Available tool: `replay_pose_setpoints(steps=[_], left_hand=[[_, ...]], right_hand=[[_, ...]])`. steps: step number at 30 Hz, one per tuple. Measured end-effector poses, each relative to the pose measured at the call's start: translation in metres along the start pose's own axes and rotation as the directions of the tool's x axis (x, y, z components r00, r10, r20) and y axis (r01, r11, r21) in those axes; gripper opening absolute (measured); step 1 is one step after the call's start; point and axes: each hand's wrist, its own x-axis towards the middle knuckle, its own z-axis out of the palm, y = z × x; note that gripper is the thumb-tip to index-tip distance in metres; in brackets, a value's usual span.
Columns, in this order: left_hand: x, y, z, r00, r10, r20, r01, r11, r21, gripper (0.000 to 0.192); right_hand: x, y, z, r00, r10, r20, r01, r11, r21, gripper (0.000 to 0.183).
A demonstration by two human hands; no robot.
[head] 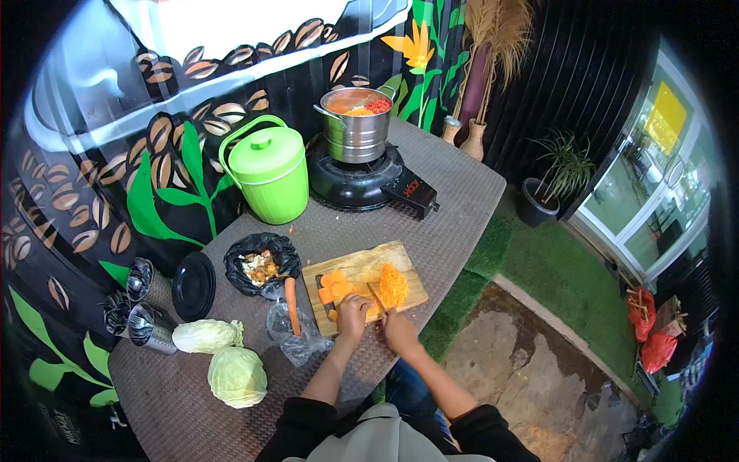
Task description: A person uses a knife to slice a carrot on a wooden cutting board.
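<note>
A wooden cutting board lies on the table before me. My right hand is closed around the handle of a kitchen knife, its blade pointing away from me over the board. Beside the blade, my left hand presses its fingertips on a carrot piece, which they partly hide. Finely chopped carrot is heaped on the board's right side. On the left, carrot slices are spread out. A whole carrot rests on a clear plastic bag left of the board.
Scraps fill a black plastic bag. Leftward are a cabbage, a napa cabbage, a black lid and metal cutlery holders. Behind stand a green lidded bucket and a steel pot on a gas stove.
</note>
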Motion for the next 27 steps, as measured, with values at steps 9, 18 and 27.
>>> replay_pose_setpoints(steps=[9, 18, 27], left_hand=[[-0.002, 0.007, -0.001, 0.992, 0.124, 0.017, -0.126, 0.987, 0.096, 0.012], [0.007, 0.001, 0.001, 0.996, 0.078, 0.046, -0.080, 0.996, 0.029, 0.011], [0.004, 0.003, -0.007, 0.995, -0.007, 0.099, 0.009, 1.000, -0.022, 0.010]], right_hand=[[0.029, 0.008, -0.009, 0.993, -0.016, 0.118, 0.017, 1.000, -0.008, 0.038], [0.019, -0.003, 0.004, 0.999, 0.052, 0.005, -0.052, 0.998, 0.045, 0.038], [0.003, -0.013, 0.018, 0.994, 0.112, -0.004, -0.112, 0.994, 0.012, 0.039]])
